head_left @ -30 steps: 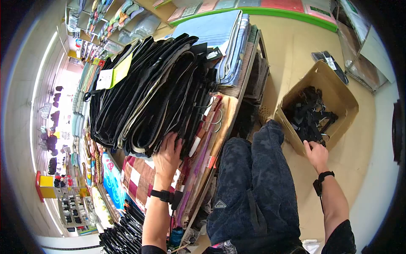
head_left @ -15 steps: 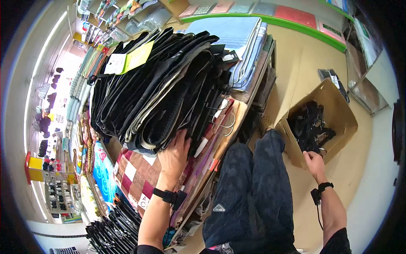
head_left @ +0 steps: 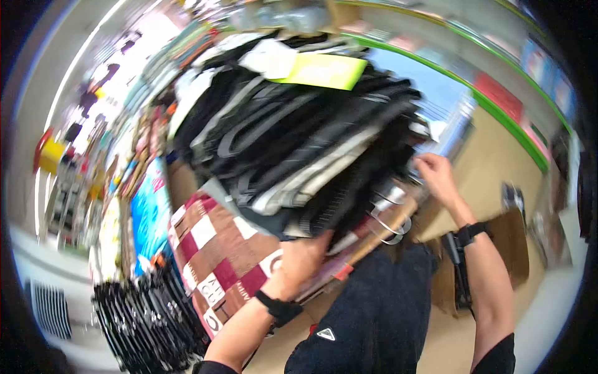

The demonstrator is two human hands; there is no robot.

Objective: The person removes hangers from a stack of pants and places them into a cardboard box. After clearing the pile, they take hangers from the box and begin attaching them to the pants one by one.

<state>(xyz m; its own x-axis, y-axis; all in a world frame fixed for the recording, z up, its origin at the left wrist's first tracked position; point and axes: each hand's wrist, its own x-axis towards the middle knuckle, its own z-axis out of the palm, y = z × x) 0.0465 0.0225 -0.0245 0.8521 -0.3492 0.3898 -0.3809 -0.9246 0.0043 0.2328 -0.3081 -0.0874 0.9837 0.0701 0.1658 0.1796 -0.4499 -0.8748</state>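
Note:
A tall pile of folded black garments, which look like trousers, lies on a brown-and-maroon checkered blanket. Against the pile's lower front edge is my left hand; its fingertips are hidden by fabric and blur. My right hand is raised at the pile's right side, fingers curled in a pinch, and whatever may be between them cannot be made out. Metal hanger hooks stick out below the pile, between my hands. A white tag and a yellow-green tag lie on top of the pile.
At the lower right stands an open cardboard box, partly behind my right forearm. Light blue folded textiles sit beyond the pile. Close-packed black hangers are at lower left. A green-edged shelf runs along the back right.
My right hand has come up from the box's edge to the right side of the pile. My left hand stays at the pile's front edge. The head view has shifted, and the image is blurred.

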